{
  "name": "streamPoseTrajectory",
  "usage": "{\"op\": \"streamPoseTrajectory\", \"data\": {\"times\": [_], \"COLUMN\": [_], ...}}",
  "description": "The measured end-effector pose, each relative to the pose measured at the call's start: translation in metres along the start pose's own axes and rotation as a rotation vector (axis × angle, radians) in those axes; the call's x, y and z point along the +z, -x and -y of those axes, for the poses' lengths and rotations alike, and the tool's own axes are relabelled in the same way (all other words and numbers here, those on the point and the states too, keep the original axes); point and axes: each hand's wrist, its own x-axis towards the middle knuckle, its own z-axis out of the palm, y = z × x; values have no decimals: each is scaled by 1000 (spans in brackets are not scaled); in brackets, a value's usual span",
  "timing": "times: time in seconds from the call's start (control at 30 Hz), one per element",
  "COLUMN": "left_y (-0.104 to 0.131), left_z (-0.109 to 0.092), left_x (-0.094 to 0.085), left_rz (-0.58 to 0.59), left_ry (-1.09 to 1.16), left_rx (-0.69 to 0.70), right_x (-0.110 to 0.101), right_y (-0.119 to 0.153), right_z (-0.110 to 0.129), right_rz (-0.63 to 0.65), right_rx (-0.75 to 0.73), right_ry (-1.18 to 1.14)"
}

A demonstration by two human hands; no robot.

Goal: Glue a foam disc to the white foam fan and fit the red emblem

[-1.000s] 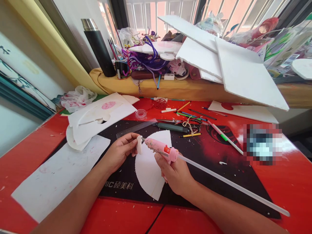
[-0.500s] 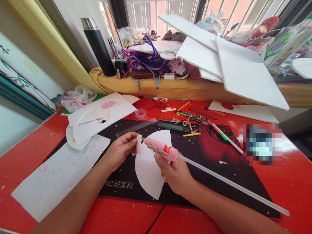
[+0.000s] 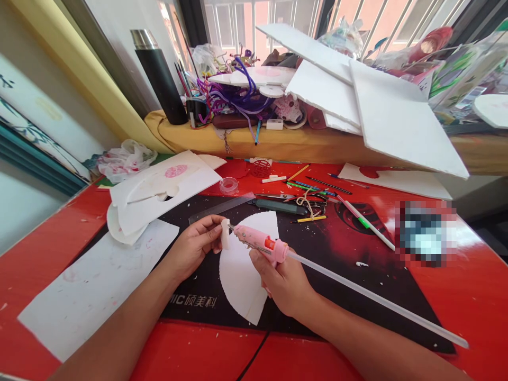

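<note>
Between the thumb and fingers of my left hand (image 3: 202,241) is a small white foam piece (image 3: 225,234), held upright. My right hand (image 3: 281,278) is wrapped round a pink glue gun (image 3: 256,239). Its metal tip points left and meets or nearly meets the upper part of the small piece. A long translucent glue stick (image 3: 369,294) sticks out of the gun's back toward the lower right. Below both hands, a white fan-shaped foam sheet (image 3: 242,280) lies on the black mat (image 3: 325,323).
White foam sheets (image 3: 190,185) and paper (image 3: 99,286) lie at left. Behind the hands are clear tape (image 3: 229,185), a green-handled cutter (image 3: 280,206), scissors (image 3: 317,203) and pens. A black flask (image 3: 161,84) and stacked boards (image 3: 400,116) stand on the ledge.
Hands, glue gun and small foam piece hold nearly the same pose. The whole view has shifted very slightly.
</note>
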Motion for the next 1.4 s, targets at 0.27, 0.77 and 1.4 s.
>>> {"op": "streamPoseTrajectory", "data": {"times": [0.27, 0.77, 1.4], "left_y": [0, 0, 0], "left_z": [1, -1, 0], "left_x": [0, 3, 1], "left_rz": [11, 24, 4], "left_ry": [-24, -37, -16], "left_rx": [1, 8, 4], "right_x": [0, -2, 0], "right_y": [0, 0, 0], "right_z": [-2, 1, -3], "right_rz": [-3, -21, -2], "right_rx": [15, 14, 6], "right_ry": [-21, -24, -28]}}
